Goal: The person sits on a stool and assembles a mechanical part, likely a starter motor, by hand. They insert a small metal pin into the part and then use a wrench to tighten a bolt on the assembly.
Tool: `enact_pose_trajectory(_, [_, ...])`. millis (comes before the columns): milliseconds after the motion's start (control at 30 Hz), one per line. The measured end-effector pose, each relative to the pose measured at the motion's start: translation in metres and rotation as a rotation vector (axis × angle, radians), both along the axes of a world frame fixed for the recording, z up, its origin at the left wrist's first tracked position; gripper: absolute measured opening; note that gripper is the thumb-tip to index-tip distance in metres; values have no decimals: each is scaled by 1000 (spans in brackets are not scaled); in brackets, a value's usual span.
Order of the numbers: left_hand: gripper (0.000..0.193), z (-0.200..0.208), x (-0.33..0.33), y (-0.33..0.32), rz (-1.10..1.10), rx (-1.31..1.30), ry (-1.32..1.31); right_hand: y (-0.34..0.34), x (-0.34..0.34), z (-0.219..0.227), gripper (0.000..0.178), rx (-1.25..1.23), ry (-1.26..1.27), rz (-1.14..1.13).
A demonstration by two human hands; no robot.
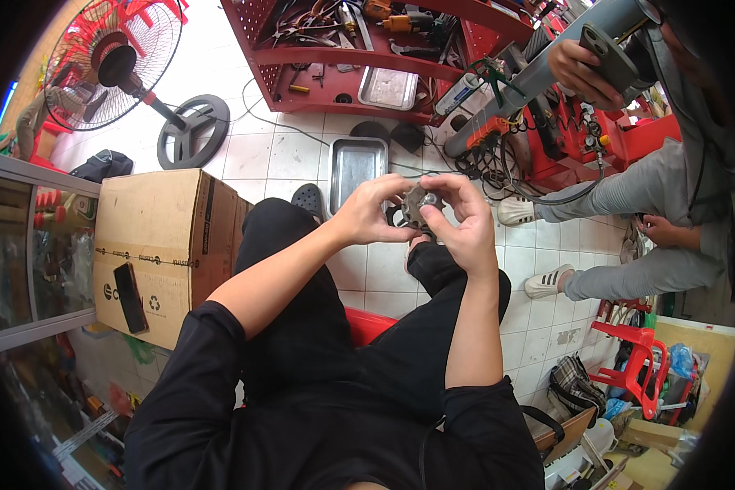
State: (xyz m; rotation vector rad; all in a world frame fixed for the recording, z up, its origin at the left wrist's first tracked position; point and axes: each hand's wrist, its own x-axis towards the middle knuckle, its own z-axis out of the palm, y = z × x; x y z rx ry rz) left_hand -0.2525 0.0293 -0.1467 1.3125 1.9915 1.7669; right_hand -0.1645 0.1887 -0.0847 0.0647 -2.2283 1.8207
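Observation:
Above my knees I hold a dark grey metal part [414, 207] with a notched rim and a shiny rounded piece at its middle. My right hand [469, 230] is closed on its right side, thumb at the front and fingers curled over the top. From the left, my left hand [373, 211] curves round the other edge, fingertips at the top and thumb below. The fingers partly cover the part, so its exact kind cannot be made out. Just beyond my hands, a shallow metal tray [358, 145] lies on the tiled floor.
A cardboard box [151, 265] with a dark phone [131, 298] on it stands left. Behind it is a floor fan [114, 65]. A red tool cart [302, 102] stands ahead. At right, a person's hand [578, 73] holds a phone [608, 61]; cables [498, 180] lie near.

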Motion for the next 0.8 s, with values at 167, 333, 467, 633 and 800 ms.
enact_pose_trajectory(167, [62,-2,0,1,15,13,15,2,-1,-4,26,2,-2,2])
enact_pose_trajectory(333, [62,-2,0,1,7,10,25,0,1,1,26,-26,-16,-6])
enact_pose_trajectory(467, [61,-2,0,1,18,13,19,8,-2,-3,26,188,61,40])
enact_pose_trajectory(633, [59,1,0,0,4,1,13,-1,2,-2,26,-30,0,-25])
enact_pose_trajectory(800, [58,-2,0,0,10,6,7,6,0,-3,25,115,21,10])
